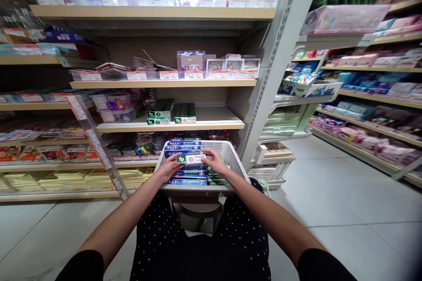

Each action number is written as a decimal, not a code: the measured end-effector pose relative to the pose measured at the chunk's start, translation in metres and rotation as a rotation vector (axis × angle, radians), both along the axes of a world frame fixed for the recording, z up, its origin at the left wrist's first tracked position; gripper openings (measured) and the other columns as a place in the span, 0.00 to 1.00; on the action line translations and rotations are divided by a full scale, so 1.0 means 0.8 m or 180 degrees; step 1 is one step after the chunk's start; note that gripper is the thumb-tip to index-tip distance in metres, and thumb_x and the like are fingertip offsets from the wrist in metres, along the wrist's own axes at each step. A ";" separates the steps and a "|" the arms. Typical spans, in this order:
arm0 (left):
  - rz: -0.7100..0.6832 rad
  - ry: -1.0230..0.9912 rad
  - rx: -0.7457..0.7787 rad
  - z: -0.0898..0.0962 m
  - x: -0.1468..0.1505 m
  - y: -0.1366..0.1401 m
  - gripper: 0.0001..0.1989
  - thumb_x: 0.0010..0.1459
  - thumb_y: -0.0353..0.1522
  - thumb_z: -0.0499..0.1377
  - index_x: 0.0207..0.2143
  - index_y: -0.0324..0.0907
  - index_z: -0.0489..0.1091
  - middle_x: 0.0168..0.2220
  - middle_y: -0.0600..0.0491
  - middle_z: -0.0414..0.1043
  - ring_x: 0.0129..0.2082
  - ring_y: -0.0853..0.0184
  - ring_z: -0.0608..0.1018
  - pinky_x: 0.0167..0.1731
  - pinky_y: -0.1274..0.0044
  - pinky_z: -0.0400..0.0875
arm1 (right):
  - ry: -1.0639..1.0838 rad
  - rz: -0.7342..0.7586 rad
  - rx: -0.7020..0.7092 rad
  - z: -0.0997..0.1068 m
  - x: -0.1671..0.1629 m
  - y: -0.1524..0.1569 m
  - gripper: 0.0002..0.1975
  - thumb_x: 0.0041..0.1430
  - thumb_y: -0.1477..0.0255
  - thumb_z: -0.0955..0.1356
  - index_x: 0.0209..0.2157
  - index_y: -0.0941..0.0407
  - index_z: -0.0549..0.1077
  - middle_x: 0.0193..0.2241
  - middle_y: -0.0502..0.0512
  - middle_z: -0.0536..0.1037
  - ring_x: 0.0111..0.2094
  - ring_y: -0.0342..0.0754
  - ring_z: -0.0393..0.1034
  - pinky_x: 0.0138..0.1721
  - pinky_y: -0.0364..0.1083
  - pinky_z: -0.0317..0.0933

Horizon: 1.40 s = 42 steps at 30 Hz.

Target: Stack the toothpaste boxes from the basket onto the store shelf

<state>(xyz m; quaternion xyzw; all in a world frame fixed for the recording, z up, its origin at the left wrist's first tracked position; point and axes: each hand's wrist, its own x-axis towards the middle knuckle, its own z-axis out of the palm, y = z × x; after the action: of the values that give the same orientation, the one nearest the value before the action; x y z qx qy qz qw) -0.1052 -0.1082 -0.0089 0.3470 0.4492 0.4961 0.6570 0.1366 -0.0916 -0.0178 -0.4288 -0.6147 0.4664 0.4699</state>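
Between my two hands is a green and white toothpaste box (191, 159) with "fe" printed at its left end. My left hand (169, 167) grips that end, and my right hand (216, 163) holds the other. Both are over a white plastic basket (237, 162). Inside the basket, blue toothpaste boxes (186, 182) are stacked on the left, and dark green boxes (217, 178) lie at the right, partly under my right hand. On the shelf ahead, two groups of green and white boxes (185, 114) stand in rows.
The basket rests on a brown stool (198, 208) between my knees. Tubs (115, 107) stand left on the shelf (217, 118). A slanted price strip (99, 147) juts out at left. A grey upright (270, 52) bounds the shelving; an aisle floor (329, 193) lies at right.
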 end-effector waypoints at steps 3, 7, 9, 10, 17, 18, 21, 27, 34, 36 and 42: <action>0.0081 0.0236 0.0287 -0.005 0.003 0.007 0.26 0.50 0.21 0.62 0.53 0.42 0.70 0.36 0.54 0.75 0.33 0.73 0.78 0.45 0.75 0.76 | 0.0171 -0.0285 -0.0093 0.005 -0.004 0.007 0.21 0.47 0.69 0.74 0.44 0.55 0.71 0.41 0.56 0.76 0.41 0.48 0.73 0.42 0.49 0.71; 0.0460 0.0757 0.0779 -0.001 0.005 0.039 0.25 0.51 0.29 0.65 0.53 0.41 0.69 0.39 0.49 0.77 0.39 0.66 0.79 0.45 0.70 0.75 | 0.0416 -0.0659 -0.0207 0.014 -0.014 0.036 0.18 0.43 0.72 0.75 0.37 0.56 0.70 0.33 0.53 0.76 0.36 0.48 0.74 0.41 0.49 0.71; 0.0718 0.1109 0.1061 0.013 0.005 0.065 0.22 0.51 0.31 0.66 0.50 0.39 0.70 0.41 0.46 0.78 0.42 0.63 0.79 0.46 0.68 0.74 | 0.0422 -0.0845 -0.0146 0.025 -0.024 0.059 0.17 0.42 0.72 0.75 0.35 0.56 0.69 0.32 0.54 0.76 0.36 0.48 0.74 0.41 0.49 0.71; 0.0836 0.1318 0.1231 0.023 0.004 0.080 0.20 0.51 0.32 0.66 0.47 0.38 0.70 0.41 0.45 0.78 0.43 0.61 0.79 0.46 0.67 0.74 | 0.0417 -0.0941 -0.0086 0.033 -0.030 0.073 0.17 0.42 0.72 0.75 0.35 0.56 0.69 0.33 0.54 0.77 0.37 0.48 0.74 0.42 0.49 0.70; 0.1585 0.2381 0.1985 0.083 0.001 0.183 0.11 0.57 0.32 0.60 0.42 0.38 0.69 0.41 0.44 0.76 0.42 0.62 0.79 0.47 0.68 0.72 | 0.0416 -0.1169 0.0395 0.086 -0.075 0.174 0.15 0.46 0.73 0.71 0.37 0.56 0.67 0.38 0.56 0.78 0.40 0.48 0.75 0.46 0.50 0.69; 0.1663 0.2464 0.2045 0.085 0.001 0.193 0.10 0.57 0.32 0.59 0.42 0.39 0.68 0.41 0.45 0.75 0.42 0.62 0.79 0.46 0.68 0.73 | 0.0362 -0.1201 0.0435 0.089 -0.079 0.186 0.15 0.47 0.73 0.71 0.38 0.56 0.67 0.38 0.55 0.78 0.40 0.48 0.75 0.47 0.50 0.69; 0.1751 0.2742 0.2117 0.081 0.002 0.219 0.10 0.57 0.30 0.59 0.42 0.39 0.67 0.40 0.45 0.74 0.42 0.61 0.78 0.45 0.67 0.73 | 0.0104 -0.1324 0.0595 0.088 -0.084 0.214 0.13 0.48 0.74 0.69 0.37 0.56 0.67 0.40 0.57 0.76 0.41 0.48 0.74 0.47 0.51 0.69; 0.1502 0.2752 0.2062 0.070 -0.004 0.241 0.09 0.58 0.28 0.57 0.43 0.38 0.65 0.42 0.42 0.74 0.40 0.60 0.80 0.43 0.68 0.74 | -0.0368 -0.1342 0.0957 0.079 -0.080 0.239 0.12 0.49 0.77 0.68 0.38 0.56 0.67 0.44 0.59 0.73 0.42 0.50 0.74 0.48 0.52 0.69; 0.1555 0.2671 0.2171 0.071 -0.004 0.252 0.12 0.58 0.26 0.57 0.46 0.39 0.66 0.43 0.43 0.75 0.43 0.60 0.79 0.45 0.68 0.74 | -0.0235 -0.1013 0.0873 0.080 -0.079 0.250 0.12 0.52 0.78 0.66 0.40 0.55 0.65 0.42 0.56 0.75 0.44 0.49 0.75 0.51 0.50 0.68; 0.1576 0.2759 0.2233 0.069 -0.003 0.256 0.12 0.59 0.27 0.57 0.46 0.39 0.66 0.43 0.43 0.75 0.43 0.60 0.79 0.45 0.68 0.74 | -0.0236 -0.1023 0.0916 0.081 -0.079 0.255 0.12 0.52 0.78 0.66 0.39 0.55 0.65 0.42 0.56 0.75 0.44 0.48 0.75 0.51 0.50 0.68; 0.1640 0.3076 0.2433 0.063 -0.003 0.267 0.11 0.61 0.30 0.55 0.46 0.40 0.67 0.41 0.44 0.76 0.41 0.59 0.79 0.44 0.67 0.73 | -0.0419 -0.1108 0.1042 0.077 -0.076 0.269 0.12 0.52 0.77 0.66 0.40 0.55 0.65 0.42 0.57 0.74 0.44 0.49 0.74 0.50 0.51 0.68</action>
<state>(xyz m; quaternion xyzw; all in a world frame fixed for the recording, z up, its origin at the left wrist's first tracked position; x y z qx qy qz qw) -0.1072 0.1052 0.0411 0.6203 0.5542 0.5502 0.0731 0.0755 0.1239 0.0439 -0.4758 -0.6282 0.2437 0.5653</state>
